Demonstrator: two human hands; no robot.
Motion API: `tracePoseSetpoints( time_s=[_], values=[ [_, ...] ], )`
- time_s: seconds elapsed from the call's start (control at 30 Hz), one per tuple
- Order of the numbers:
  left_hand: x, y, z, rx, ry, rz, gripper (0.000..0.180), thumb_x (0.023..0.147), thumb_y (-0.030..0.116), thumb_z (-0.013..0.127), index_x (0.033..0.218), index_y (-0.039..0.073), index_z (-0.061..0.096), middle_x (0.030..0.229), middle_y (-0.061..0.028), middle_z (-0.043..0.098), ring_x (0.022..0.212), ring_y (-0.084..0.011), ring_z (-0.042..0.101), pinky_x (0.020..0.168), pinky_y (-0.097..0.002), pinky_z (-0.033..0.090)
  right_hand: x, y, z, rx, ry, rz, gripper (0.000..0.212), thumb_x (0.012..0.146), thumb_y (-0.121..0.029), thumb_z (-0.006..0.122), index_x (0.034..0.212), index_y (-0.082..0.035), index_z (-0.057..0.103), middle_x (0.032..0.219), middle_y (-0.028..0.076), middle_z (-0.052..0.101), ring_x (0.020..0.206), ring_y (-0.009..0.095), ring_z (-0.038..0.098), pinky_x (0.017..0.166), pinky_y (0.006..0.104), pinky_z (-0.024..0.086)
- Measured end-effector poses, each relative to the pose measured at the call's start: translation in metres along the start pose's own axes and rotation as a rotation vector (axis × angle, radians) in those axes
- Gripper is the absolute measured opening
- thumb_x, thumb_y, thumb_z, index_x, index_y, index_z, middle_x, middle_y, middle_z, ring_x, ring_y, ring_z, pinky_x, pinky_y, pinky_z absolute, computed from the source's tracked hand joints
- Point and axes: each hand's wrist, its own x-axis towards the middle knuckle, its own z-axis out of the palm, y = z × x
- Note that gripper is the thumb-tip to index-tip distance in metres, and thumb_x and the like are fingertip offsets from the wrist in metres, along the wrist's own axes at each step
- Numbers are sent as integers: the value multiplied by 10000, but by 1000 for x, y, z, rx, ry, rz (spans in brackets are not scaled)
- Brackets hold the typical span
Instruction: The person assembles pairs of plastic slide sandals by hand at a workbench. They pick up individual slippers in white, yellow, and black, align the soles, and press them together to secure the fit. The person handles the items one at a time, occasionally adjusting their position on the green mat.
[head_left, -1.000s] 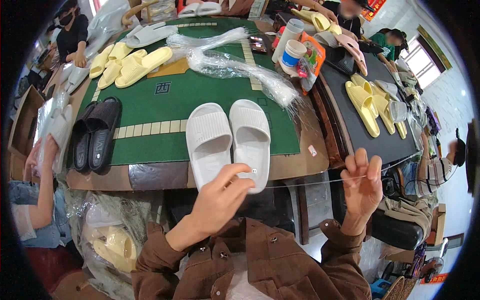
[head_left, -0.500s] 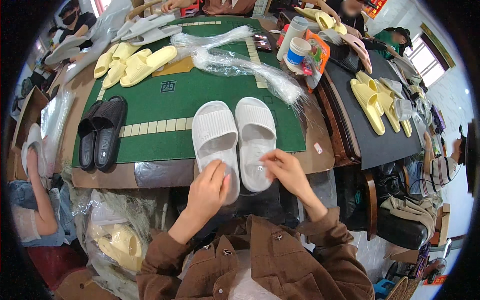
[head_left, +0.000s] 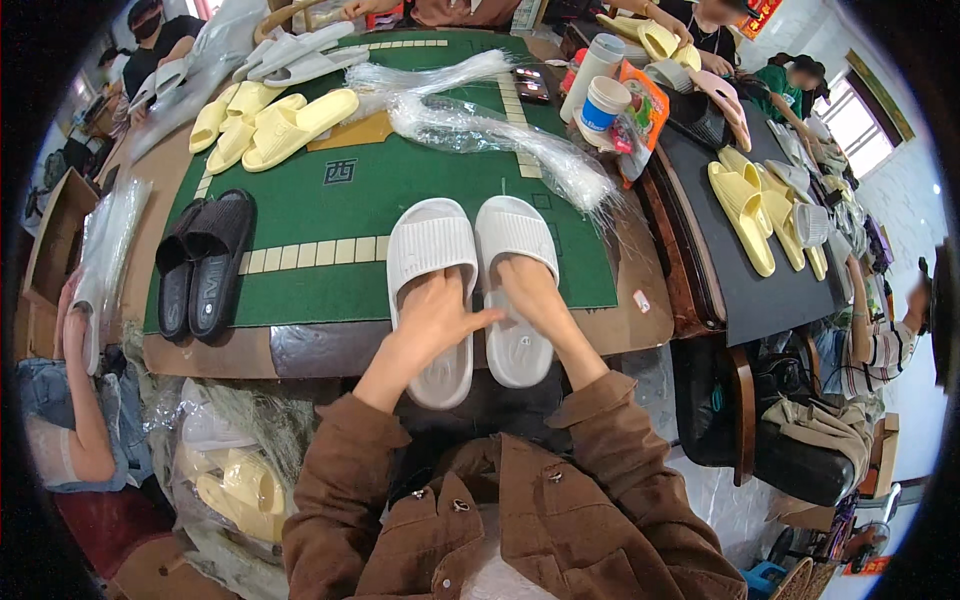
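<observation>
A pair of white slide slippers stands side by side at the table's near edge, toes pointing away from me. My left hand (head_left: 428, 312) reaches under the strap of the left white slipper (head_left: 431, 240), its thumb stretched out to the right over the footbed. Into the right white slipper (head_left: 518, 238) goes my right hand (head_left: 540, 303); its fingertips are hidden beneath the strap. Neither hand shows whether anything is in it under the straps. Left of them lies a pair of black slippers (head_left: 226, 265) on the green mat (head_left: 320, 215).
Yellow slippers (head_left: 300, 130) and clear plastic strips (head_left: 540, 165) lie further back. At the back right stand a paper cup (head_left: 602, 108) and a white bottle (head_left: 588, 80). A co-worker's hand (head_left: 76, 335) shows at the left. Bagged slippers (head_left: 240, 490) sit below the table edge.
Both hands, which had their fingers pinched over the footbeds, have moved forward and in under the straps of the white slippers. The co-worker's hand at the left has shifted slightly.
</observation>
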Motion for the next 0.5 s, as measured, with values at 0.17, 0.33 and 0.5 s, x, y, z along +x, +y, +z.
tracePoseSetpoints(
  time_s=[0.17,0.33,0.5],
  values=[
    [24,13,7,-149,-137,-174,678,767,471,673,1076,-121,562,1053,-341,605,932,-448,627,771,-498,517,-1,-4,-5,94,-82,13,393,889,-243,408,838,83,623,850,315,622,813,458,611,781,515,448],
    [3,23,20,-124,-19,-170,497,880,375,572,1038,-97,570,1023,-315,616,903,-448,629,740,-505,524,-14,-4,-4,69,-133,7,402,899,-255,402,839,76,623,847,314,624,806,458,610,782,511,453],
    [1,25,18,-122,-5,-183,434,898,323,571,1043,-86,574,989,-296,625,870,-445,634,728,-515,524,-28,-17,-15,200,-102,-40,371,922,-237,436,843,77,619,814,292,632,804,447,618,771,514,462]
  ],
)
